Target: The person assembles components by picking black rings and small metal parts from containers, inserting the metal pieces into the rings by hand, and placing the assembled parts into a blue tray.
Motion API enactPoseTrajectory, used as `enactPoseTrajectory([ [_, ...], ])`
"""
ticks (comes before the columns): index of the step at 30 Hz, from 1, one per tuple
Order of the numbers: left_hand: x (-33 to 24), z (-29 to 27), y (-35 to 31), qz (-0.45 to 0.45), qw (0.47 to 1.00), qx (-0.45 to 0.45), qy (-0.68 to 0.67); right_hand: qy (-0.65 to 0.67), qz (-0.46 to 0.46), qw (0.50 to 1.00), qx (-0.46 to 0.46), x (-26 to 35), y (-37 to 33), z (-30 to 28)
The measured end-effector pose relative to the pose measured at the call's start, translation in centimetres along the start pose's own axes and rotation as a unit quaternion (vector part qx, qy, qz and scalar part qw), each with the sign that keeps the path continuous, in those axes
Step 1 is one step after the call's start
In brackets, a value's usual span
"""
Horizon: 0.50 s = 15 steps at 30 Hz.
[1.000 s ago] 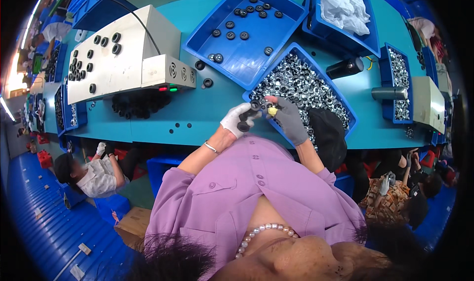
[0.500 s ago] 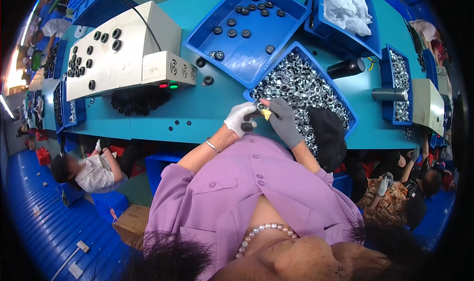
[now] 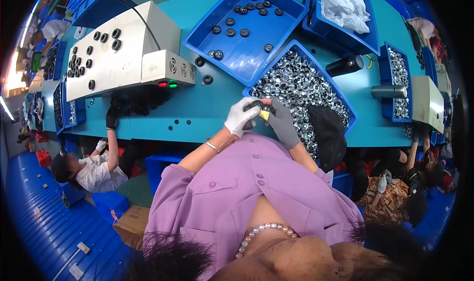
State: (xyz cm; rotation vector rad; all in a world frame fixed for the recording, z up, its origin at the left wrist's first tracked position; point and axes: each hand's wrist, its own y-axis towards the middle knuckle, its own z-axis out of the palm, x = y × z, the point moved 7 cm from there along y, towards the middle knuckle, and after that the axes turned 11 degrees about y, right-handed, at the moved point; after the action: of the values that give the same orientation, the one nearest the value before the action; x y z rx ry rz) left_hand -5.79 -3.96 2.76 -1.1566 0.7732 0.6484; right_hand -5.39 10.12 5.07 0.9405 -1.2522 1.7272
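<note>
left hand gripping black ring, right hand pinching it, co-worker's hand now at black pile

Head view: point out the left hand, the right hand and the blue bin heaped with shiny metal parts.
Left hand (image 3: 239,116): head view, on its white-gloved back.
Right hand (image 3: 283,123): head view, on its grey-gloved back.
Blue bin (image 3: 295,44): head view, on the far corner of its rim.
</note>
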Motion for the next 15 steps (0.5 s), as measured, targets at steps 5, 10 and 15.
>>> enactPoseTrajectory([
  [5,-0.5,-0.3,-0.1,0.01,0.992,-0.007,0.123,0.028,-0.019,0.997,-0.074,-0.2,-0.8,0.3],
  [10,-1.4,-0.5,-0.4,0.209,0.931,-0.114,0.276,0.041,0.003,0.995,-0.093,-1.8,-1.0,-0.2],
  [15,0.0,-0.5,-0.3,0.019,0.989,-0.084,0.12,0.008,0.0,0.995,-0.097,-1.8,-0.9,0.2],
])
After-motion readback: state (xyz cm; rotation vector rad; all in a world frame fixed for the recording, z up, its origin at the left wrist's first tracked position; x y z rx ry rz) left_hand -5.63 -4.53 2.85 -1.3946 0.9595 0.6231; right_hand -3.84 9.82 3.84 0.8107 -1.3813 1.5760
